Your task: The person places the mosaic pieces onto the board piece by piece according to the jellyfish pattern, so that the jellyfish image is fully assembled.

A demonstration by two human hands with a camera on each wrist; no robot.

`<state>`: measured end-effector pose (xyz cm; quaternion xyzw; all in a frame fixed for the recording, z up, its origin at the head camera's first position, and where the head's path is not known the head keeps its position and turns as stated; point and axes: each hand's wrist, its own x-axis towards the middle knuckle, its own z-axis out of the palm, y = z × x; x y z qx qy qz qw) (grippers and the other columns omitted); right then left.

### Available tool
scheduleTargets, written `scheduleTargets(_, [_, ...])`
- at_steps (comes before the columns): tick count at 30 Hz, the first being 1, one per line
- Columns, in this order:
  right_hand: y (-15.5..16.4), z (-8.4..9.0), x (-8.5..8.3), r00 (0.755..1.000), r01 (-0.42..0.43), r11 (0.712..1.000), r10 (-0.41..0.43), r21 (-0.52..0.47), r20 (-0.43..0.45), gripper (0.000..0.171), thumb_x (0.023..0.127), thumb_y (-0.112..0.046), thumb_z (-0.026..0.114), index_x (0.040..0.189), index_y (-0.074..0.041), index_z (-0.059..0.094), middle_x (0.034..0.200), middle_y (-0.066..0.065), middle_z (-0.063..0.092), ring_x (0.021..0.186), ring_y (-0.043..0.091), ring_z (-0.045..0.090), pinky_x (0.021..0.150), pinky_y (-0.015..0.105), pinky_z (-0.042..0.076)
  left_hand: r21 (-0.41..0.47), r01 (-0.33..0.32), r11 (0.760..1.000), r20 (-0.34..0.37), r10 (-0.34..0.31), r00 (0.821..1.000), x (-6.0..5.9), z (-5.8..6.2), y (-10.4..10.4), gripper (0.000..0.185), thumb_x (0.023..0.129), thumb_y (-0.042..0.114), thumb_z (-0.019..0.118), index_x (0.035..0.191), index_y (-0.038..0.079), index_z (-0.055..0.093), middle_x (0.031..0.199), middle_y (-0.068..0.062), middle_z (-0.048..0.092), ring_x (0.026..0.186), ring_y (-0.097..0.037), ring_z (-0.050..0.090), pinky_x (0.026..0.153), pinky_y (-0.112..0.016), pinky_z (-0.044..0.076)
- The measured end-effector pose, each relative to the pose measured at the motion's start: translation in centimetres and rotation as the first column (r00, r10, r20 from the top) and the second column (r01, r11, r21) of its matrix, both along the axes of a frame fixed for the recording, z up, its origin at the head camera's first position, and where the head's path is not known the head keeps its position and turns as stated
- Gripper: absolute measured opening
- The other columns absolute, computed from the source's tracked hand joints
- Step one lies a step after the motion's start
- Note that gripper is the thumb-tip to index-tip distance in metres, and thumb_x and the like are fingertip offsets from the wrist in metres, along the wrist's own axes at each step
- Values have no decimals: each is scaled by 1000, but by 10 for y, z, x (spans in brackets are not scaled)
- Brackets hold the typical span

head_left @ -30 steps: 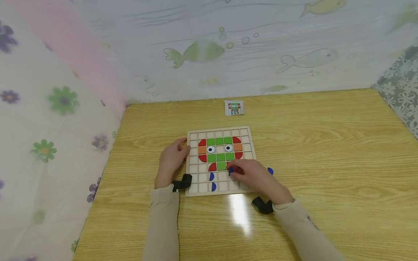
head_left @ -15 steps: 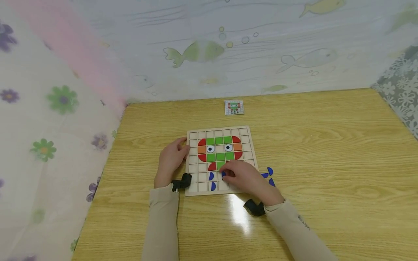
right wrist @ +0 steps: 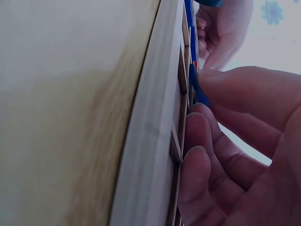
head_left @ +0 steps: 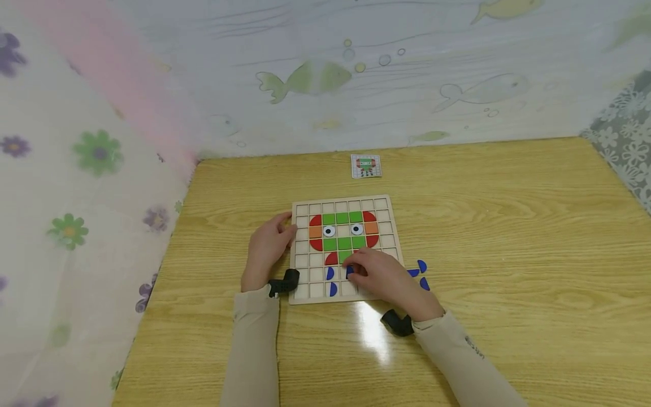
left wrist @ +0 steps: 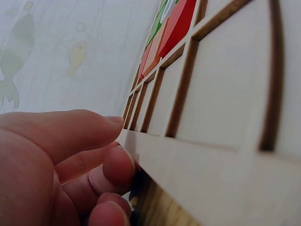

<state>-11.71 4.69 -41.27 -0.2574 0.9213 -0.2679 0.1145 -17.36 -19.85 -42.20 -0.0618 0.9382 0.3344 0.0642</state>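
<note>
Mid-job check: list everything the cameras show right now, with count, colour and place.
grid board: one, pale wood, table centre
set tiles: green, red, orange and two eyes, upper board
blue pieces on board: two, lower left cells
held blue piece: one, at right fingertips
loose blue pieces: three, right of board
pattern card: one, behind board
table: yellow wood
left hand: touches board's left edge
right hand: pinches held blue piece

We see a glossy yellow wood-grain tabletop (head_left: 508,271) with a bright glare of light near its front edge; behind it hangs a pale curtain (head_left: 407,73) printed with green fish and bubbles; floral cloth (head_left: 76,198) drapes the left side; grey flowered fabric (head_left: 625,147) sits at right.
</note>
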Motion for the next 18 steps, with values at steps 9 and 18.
scheduleTargets(9, [0,-3,0,1000,16,1000,-16,-4,-19,19,82,-18,62,100,-17,64,77,-10,48,68,8,44,62,25,38,12,-3,1000,0,3,1000,0,0,1,43,88,38,51,129,23,47,64,1,56,51,-18,48,53,-31,36])
scheduleTargets(18, [-2,-2,1,1000,25,1000,-25,3,-18,17,82,-16,63,98,-16,63,76,-9,47,68,8,43,61,25,37,8,5,1000,-2,-5,1000,-1,0,0,44,89,37,50,130,22,47,65,1,56,51,-18,48,54,-31,36])
